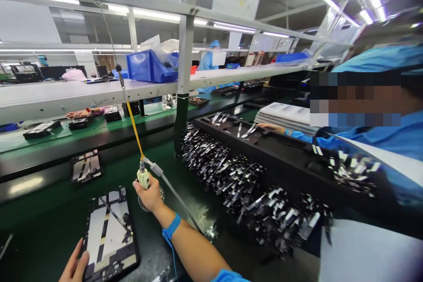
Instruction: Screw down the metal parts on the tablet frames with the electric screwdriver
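Right at the near edge, the left hand (75, 269) lies flat and relaxed, fingers loose against the left rim of an opened tablet chassis (110, 233), gripping nothing. That chassis lies flat on the green belt (49, 224), its long axis running away from the viewer and leaning slightly right, its near end close to the bottom of the view. Bare belt lies open to its left and beyond it.

Just past the chassis's far right corner, the right hand (150, 194) is clenched around a pale handheld driver (143, 178), held upright with its tip pointing down. A blue wrist strap (171, 227) rings that forearm. A grey hose (175, 196) trails off the tool toward the right, and a yellow tether (134, 125) climbs from its top toward the overhead rail.

To the right there is little room: rows of small black-and-silver parts (228, 172) crowd a dark tray (284, 154) beside the forearm. A co-worker in a blue sleeve (302, 136) reaches into that tray's far end, beside a stack of grey panels (286, 114).

Farther out, another chassis (86, 166) lies on the belt, and more trays sit on a second green line. A white shelf (66, 92) carries a blue bin (148, 67), under long ceiling strip lights.
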`<control>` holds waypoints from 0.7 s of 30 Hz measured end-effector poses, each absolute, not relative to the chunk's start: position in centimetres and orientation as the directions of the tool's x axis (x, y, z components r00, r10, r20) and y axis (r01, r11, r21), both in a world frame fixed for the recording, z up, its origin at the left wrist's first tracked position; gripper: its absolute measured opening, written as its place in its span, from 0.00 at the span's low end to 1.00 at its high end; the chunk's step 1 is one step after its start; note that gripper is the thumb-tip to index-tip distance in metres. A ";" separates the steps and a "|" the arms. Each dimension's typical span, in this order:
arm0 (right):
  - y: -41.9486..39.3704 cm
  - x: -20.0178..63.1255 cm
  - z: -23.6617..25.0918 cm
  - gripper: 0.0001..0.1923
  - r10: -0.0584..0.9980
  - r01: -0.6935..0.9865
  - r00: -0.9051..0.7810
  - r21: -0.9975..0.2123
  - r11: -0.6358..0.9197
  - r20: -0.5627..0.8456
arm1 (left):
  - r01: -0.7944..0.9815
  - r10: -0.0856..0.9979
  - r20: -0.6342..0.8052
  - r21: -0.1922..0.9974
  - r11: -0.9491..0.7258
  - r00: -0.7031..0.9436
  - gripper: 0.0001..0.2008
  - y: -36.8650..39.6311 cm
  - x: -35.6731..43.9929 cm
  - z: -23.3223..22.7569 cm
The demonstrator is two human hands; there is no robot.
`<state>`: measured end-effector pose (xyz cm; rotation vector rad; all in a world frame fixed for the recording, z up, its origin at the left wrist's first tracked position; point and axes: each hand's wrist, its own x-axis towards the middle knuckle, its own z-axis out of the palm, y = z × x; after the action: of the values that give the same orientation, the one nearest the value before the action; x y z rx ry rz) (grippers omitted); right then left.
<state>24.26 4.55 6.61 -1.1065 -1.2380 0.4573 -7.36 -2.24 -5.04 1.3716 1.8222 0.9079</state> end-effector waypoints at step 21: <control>5.6 23.5 5.2 0.15 0.842 0.154 0.336 -0.906 0.393 0.422 | 0.829 0.805 -0.215 0.050 -0.556 0.553 0.12 -2.3 3.7 10.1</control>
<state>23.47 5.57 5.25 -1.0977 -1.1626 0.5921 3.66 -2.27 10.06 2.6376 1.3976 -0.2523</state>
